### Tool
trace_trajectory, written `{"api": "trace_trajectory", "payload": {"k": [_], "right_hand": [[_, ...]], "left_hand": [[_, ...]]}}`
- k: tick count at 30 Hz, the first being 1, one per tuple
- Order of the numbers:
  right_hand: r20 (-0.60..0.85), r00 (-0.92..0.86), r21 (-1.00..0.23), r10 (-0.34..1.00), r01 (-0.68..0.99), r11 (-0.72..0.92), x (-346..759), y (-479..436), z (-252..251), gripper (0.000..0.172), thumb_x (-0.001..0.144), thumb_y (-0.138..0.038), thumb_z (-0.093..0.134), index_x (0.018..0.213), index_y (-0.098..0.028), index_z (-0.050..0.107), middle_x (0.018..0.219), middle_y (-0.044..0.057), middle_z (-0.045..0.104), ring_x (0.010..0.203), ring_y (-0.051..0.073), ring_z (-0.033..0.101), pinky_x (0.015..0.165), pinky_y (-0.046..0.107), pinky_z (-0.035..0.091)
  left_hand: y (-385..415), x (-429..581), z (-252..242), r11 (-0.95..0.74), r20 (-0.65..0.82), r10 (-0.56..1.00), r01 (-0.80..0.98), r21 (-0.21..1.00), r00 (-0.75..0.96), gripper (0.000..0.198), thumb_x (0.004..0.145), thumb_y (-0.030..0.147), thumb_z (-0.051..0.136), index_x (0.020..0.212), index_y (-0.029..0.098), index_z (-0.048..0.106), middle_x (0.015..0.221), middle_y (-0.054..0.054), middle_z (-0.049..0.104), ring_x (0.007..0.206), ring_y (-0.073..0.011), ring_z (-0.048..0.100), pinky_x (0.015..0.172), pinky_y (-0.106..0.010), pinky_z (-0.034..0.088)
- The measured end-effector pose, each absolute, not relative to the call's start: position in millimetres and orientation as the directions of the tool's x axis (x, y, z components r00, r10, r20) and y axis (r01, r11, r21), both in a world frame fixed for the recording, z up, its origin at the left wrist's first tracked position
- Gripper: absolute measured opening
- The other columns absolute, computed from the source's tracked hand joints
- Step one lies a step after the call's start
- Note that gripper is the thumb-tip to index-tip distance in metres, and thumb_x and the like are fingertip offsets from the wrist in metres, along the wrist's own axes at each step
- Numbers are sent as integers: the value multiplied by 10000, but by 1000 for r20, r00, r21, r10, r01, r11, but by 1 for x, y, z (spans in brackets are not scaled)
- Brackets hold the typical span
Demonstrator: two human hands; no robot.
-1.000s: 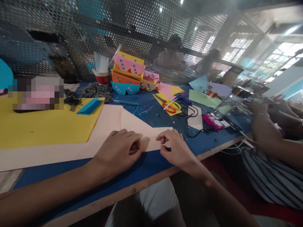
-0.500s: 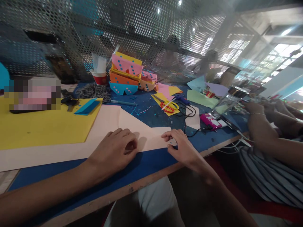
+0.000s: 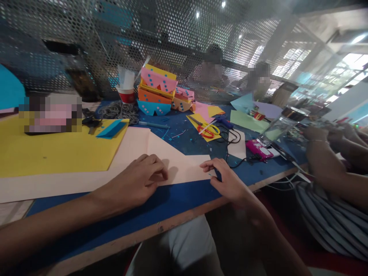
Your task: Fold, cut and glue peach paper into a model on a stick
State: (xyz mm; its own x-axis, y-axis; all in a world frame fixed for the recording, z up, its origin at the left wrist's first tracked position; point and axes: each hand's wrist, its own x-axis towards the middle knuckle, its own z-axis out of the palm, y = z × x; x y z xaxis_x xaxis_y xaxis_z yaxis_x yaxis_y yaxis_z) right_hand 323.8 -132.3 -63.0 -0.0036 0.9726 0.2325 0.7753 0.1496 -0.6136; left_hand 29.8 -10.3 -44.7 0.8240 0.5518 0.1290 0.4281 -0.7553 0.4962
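Observation:
A long pale pink sheet of paper (image 3: 184, 168) lies along the table's front, its right part narrowing to a strip. My left hand (image 3: 140, 178) rests on this sheet, fingers loosely bent and thumb a little apart, with nothing visible in it. At the strip's right end is my right hand (image 3: 225, 178), thumb and fingers spread apart, fingertips over the paper's edge. A tiny blue scrap (image 3: 211, 174) shows between that thumb and fingers, apparently on the paper. A large yellow sheet (image 3: 63, 153) overlaps the pink one at left, with a folded blue paper piece (image 3: 111, 129) on it.
Behind stand stacked folded paper shapes (image 3: 156, 90), a red-and-white cup (image 3: 126, 94) and grey cord (image 3: 119, 112). Scissors (image 3: 208, 130), a blue glue gun (image 3: 225, 122), a pink device (image 3: 260, 149) and a clear jar (image 3: 280, 124) lie right. Another person's arm (image 3: 324, 157) is beyond.
The view has shifted slightly, moving the table items rightward in the picture. My left fingers have lowered slightly towards the paper. My right hand stays spread at the strip's end.

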Motion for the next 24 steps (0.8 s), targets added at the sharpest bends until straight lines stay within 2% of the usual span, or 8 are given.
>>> {"api": "trace_trajectory", "payload": {"k": [7,9,12,14,24], "right_hand": [[213,-37,-646,976,744,169,333,-132,-63,609,717,40,475,1211,-241,692,1080,41,725,1103,231,672,1040,439,511],[197,-56,-647,979,743,172,335,-131,-61,615,716,36,479,1222,-239,694,1075,39,730,1102,230,676,1039,436,513],[175,-87,-645,981,743,180,337,-130,-57,611,716,27,483,1230,-230,692,1072,42,735,1101,230,682,1040,436,516],[166,-99,-647,981,740,184,338,-130,-54,622,713,29,472,1236,-229,687,1078,44,734,1108,228,685,1045,436,517],[156,-113,-677,981,712,190,341,-131,-54,671,696,46,446,1260,-231,681,1113,48,735,1144,225,676,1083,444,504]], "left_hand": [[2,21,-46,-713,74,499,360,601,864,346,821,109,534,1068,273,712,1141,-59,709,1158,-271,643,972,-423,537],[6,19,-45,-708,52,481,353,612,875,320,849,141,546,1076,278,726,1143,-56,708,1172,-273,636,1002,-432,519],[9,19,-39,-686,32,459,331,648,888,194,944,300,593,1074,286,735,1150,-48,710,1163,-264,652,1023,-417,517],[11,19,-34,-683,27,444,318,657,896,190,980,385,600,1071,290,736,1148,-45,714,1157,-255,665,1027,-400,522],[12,17,-19,-696,11,341,245,676,940,235,1051,375,521,1120,256,712,1171,-22,722,1138,-214,662,1028,-349,521]]}}
